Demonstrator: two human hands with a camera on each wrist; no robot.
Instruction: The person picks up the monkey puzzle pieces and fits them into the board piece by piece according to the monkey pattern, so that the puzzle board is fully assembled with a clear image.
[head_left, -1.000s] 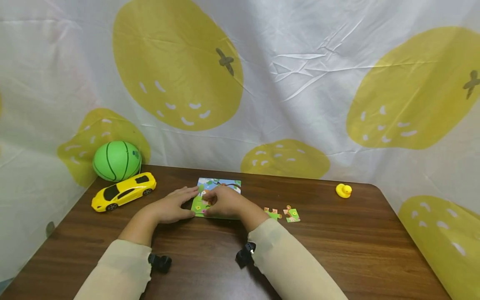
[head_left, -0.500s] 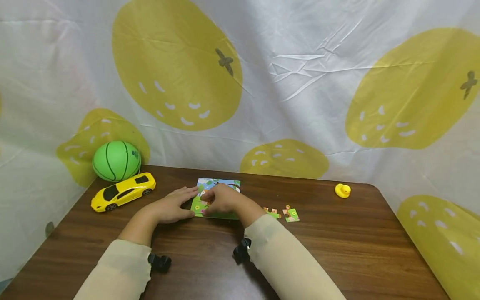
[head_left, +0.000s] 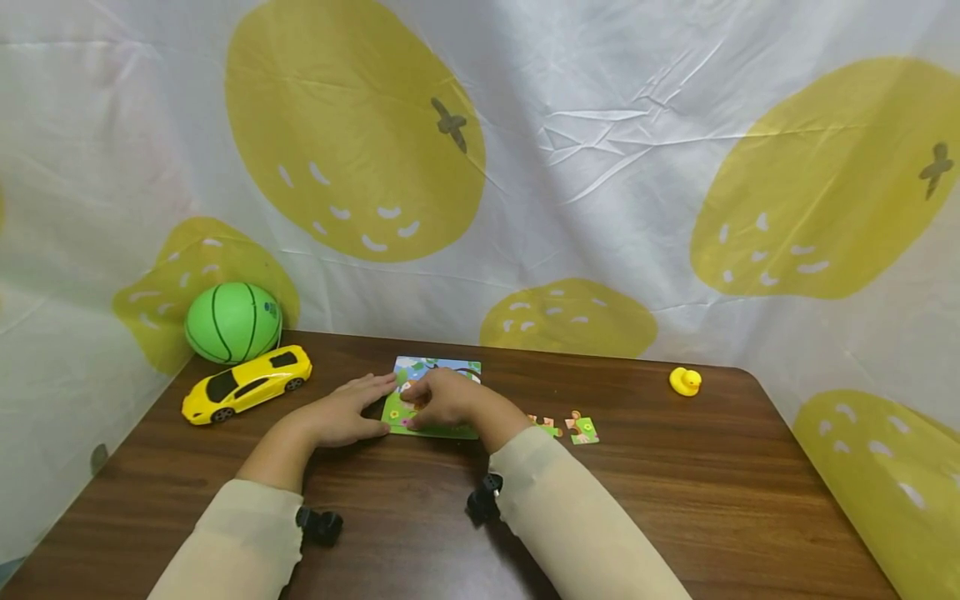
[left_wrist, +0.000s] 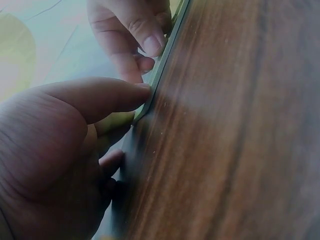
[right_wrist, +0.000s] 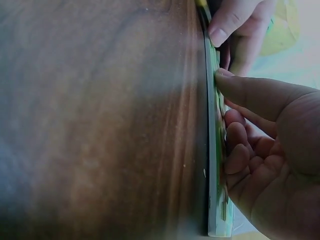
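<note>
A jigsaw puzzle board (head_left: 465, 369) with a colourful picture lies flat near the back of the table. My left hand (head_left: 347, 414) rests at its left side, fingers stretched to the far part and thumb at the near left corner. Over the board, my right hand (head_left: 448, 400) holds a jigsaw piece (head_left: 411, 407) between thumb and index finger, down at the picture's surface; its other fingers are curled in the right wrist view. The hand hides much of the board. Two loose jigsaw pieces, one green and partly behind the right wrist (head_left: 550, 426), another beside it (head_left: 583, 428), lie rightward.
A yellow toy car (head_left: 247, 384) stands left of the hands, with a green ball (head_left: 234, 322) behind it. Toward the back right sits a small yellow duck (head_left: 686, 382). A printed cloth (head_left: 540, 242) hangs behind the brown table (head_left: 675, 508).
My right forearm has shifted slightly left, and the thumb and fingertips have moved a little on the board. The left hand stays in place. Little differs over the last half second.
</note>
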